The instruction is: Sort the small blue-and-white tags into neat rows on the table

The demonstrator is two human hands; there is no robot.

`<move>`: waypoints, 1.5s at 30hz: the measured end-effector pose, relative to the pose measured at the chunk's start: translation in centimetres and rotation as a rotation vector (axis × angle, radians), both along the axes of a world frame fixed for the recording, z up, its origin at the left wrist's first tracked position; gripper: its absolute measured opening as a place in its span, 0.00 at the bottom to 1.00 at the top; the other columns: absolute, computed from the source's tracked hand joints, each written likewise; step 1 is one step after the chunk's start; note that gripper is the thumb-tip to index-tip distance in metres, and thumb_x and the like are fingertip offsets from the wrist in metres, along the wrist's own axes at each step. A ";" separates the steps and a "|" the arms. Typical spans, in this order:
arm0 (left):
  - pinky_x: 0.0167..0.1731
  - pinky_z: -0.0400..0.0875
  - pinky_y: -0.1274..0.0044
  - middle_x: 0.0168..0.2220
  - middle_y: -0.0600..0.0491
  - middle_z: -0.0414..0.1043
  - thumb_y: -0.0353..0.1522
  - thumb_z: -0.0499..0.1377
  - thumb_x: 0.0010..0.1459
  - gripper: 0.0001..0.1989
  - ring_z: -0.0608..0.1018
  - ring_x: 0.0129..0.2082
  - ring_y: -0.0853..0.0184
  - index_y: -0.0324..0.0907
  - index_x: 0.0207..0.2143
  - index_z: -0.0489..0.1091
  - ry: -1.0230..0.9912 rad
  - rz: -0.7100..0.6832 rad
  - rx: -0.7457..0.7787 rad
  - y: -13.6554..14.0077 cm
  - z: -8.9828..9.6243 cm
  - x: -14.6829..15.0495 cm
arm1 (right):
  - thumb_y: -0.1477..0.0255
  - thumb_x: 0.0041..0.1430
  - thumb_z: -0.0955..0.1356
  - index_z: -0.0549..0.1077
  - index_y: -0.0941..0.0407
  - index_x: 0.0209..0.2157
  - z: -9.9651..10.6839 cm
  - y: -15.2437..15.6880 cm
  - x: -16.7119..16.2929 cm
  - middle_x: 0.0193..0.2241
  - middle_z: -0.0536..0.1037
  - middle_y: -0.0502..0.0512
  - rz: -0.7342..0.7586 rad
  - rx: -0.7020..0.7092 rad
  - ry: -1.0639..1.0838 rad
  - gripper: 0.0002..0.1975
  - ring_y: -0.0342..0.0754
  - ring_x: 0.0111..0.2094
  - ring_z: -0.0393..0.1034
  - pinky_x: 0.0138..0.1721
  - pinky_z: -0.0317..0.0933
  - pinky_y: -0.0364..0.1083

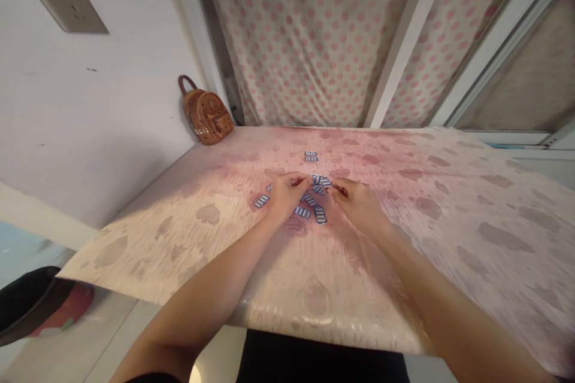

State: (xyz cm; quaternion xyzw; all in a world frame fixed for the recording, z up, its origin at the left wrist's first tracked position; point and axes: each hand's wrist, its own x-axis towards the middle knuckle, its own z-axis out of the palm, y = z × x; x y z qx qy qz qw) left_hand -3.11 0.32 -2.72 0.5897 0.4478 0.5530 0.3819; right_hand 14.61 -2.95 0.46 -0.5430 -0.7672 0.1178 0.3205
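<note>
Both hands meet over a loose cluster of small blue-and-white striped cards on the table. My left hand (pixel 290 192) is closed, thumb and fingers pinched at the left end of a striped card (pixel 322 181). At that card's right end, my right hand (pixel 360 202) pinches with thumb and forefinger. Below the fingers lie several more cards, among them a lower card (pixel 302 212) and a card at the right (pixel 320 214). Another card (pixel 262 200) rests left of my left hand, which partly covers the pile. Farther back, small blue-and-white pieces (pixel 311 157) lie in two short rows.
A patterned cover spreads over the table (pixel 197 251). A small brown backpack (pixel 207 115) leans against the wall at the far left corner. Behind the table hangs a dotted curtain (pixel 305 36). A dark-rimmed bin (pixel 49 305) stands on the floor at left.
</note>
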 end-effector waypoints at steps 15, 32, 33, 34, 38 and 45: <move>0.28 0.71 0.80 0.33 0.47 0.81 0.33 0.63 0.56 0.08 0.80 0.31 0.65 0.38 0.31 0.80 0.160 -0.031 0.021 -1.0 0.8 0.3 | 0.67 0.58 0.65 0.67 0.55 0.21 -0.4 0.1 0.3 0.18 0.68 0.48 -0.087 -0.130 -0.060 0.13 0.42 0.21 0.58 0.25 0.45 0.43; 0.22 0.70 0.80 0.31 0.50 0.81 0.36 0.63 0.58 0.10 0.78 0.26 0.67 0.40 0.35 0.81 0.228 -0.137 -0.047 -1.0 0.3 0.5 | 0.67 0.60 0.64 0.68 0.55 0.22 0.1 0.2 0.5 0.20 0.70 0.50 -0.149 -0.139 -0.181 0.13 0.44 0.23 0.58 0.26 0.46 0.44; 0.23 0.71 0.80 0.31 0.50 0.81 0.36 0.63 0.58 0.10 0.78 0.26 0.67 0.40 0.35 0.81 0.225 -0.144 -0.044 -1.0 0.3 0.5 | 0.67 0.60 0.64 0.68 0.55 0.22 0.1 0.2 0.5 0.19 0.70 0.50 -0.143 -0.134 -0.177 0.13 0.43 0.23 0.58 0.26 0.46 0.44; 0.23 0.71 0.80 0.31 0.50 0.81 0.36 0.63 0.58 0.10 0.78 0.26 0.67 0.39 0.34 0.81 0.219 -0.151 -0.041 -1.0 0.3 0.5 | 0.67 0.60 0.64 0.68 0.55 0.22 0.1 0.2 0.5 0.19 0.70 0.50 -0.135 -0.131 -0.173 0.13 0.43 0.22 0.58 0.26 0.46 0.44; 0.22 0.71 0.80 0.31 0.50 0.80 0.38 0.63 0.57 0.12 0.78 0.26 0.66 0.39 0.34 0.81 0.185 -0.173 -0.050 -1.0 0.2 0.5 | 0.69 0.60 0.64 0.69 0.55 0.23 0.1 0.1 0.5 0.20 0.70 0.50 -0.108 -0.112 -0.167 0.12 0.43 0.22 0.58 0.26 0.46 0.43; 0.21 0.73 0.78 0.30 0.50 0.80 0.39 0.65 0.55 0.13 0.78 0.25 0.66 0.38 0.35 0.81 0.095 -0.219 -0.119 -1.1 0.4 0.6 | 0.69 0.63 0.64 0.71 0.55 0.25 0.5 -0.1 0.6 0.22 0.73 0.51 -0.095 -0.099 -0.232 0.12 0.44 0.24 0.62 0.27 0.47 0.44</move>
